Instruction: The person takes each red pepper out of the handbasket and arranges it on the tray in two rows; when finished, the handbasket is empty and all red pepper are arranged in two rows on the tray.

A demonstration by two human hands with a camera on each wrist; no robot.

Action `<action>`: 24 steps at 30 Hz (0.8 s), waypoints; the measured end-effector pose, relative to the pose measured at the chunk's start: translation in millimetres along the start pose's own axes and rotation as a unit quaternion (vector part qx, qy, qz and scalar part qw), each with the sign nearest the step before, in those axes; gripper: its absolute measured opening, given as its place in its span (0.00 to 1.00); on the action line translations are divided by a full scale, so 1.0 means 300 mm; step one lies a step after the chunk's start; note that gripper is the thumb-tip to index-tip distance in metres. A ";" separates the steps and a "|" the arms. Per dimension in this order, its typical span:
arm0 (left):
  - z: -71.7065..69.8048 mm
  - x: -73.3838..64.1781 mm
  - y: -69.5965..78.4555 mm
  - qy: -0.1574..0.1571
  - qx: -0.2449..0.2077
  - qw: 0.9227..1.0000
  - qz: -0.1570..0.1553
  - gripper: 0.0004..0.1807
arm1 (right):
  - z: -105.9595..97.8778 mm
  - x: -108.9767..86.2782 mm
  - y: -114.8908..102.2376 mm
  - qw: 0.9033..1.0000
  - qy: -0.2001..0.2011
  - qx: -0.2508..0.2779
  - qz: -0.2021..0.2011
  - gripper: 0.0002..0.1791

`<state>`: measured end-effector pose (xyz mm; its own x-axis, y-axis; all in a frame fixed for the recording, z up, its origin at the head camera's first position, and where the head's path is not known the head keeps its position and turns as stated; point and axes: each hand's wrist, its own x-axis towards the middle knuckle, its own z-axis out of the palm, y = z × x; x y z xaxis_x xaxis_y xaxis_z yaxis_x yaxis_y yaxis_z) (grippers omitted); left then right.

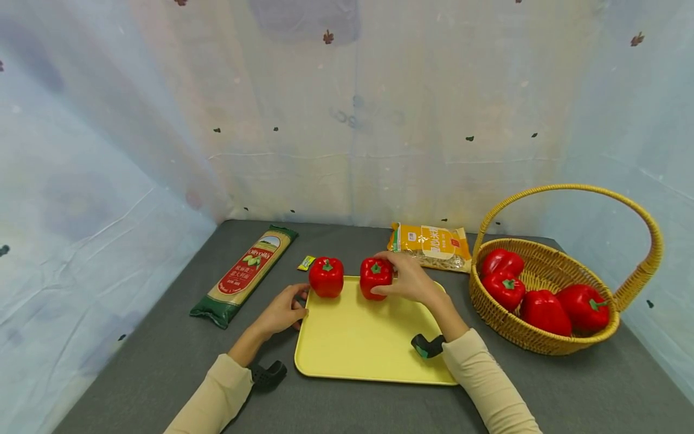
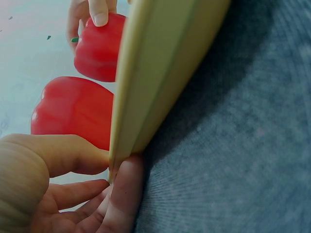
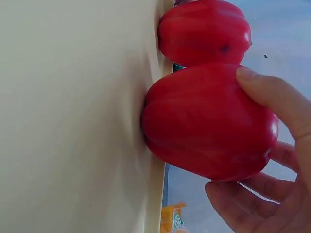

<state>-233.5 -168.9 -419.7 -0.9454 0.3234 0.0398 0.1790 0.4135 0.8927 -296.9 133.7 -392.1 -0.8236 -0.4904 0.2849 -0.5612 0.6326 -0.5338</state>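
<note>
A yellow tray (image 1: 363,343) lies flat on the grey tabletop. My left hand (image 1: 282,310) pinches its left rim, thumb above and fingers underneath, as the left wrist view shows at the tray edge (image 2: 146,77). My right hand (image 1: 408,278) holds a red bell pepper (image 1: 374,286) near the tray's far edge, the thumb on one side and the fingers on the other. In the right wrist view this pepper (image 3: 209,121) has its base right at the tray surface. Another red bell pepper (image 1: 326,286) stands at the tray's far left corner, its green stem up.
At the right stands a wicker basket (image 1: 488,307) with a tall handle and several red bell peppers (image 1: 544,312). An orange food packet (image 1: 434,246) lies behind the tray. To the left are a long green-and-gold pasta packet (image 1: 246,274) and a small yellow-green sachet (image 1: 306,263).
</note>
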 end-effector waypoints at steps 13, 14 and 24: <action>0.000 -0.007 0.012 0.000 0.006 1.000 -0.006 0.29 | 0.003 -0.002 -0.003 1.000 -0.008 0.001 0.005 0.43; 0.000 -0.008 0.013 0.000 0.007 1.000 -0.008 0.29 | 0.002 -0.002 -0.003 1.000 -0.009 0.001 0.008 0.44; 0.009 0.039 -0.080 0.008 0.007 1.000 -0.016 0.30 | -0.055 -0.017 -0.010 1.000 -0.001 0.029 0.005 0.46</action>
<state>-248.0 -172.8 -441.9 -0.9551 0.2957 0.0193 0.1527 0.4355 0.8871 -292.3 144.2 -378.8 -0.8287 -0.4858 0.2779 -0.5476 0.6012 -0.5820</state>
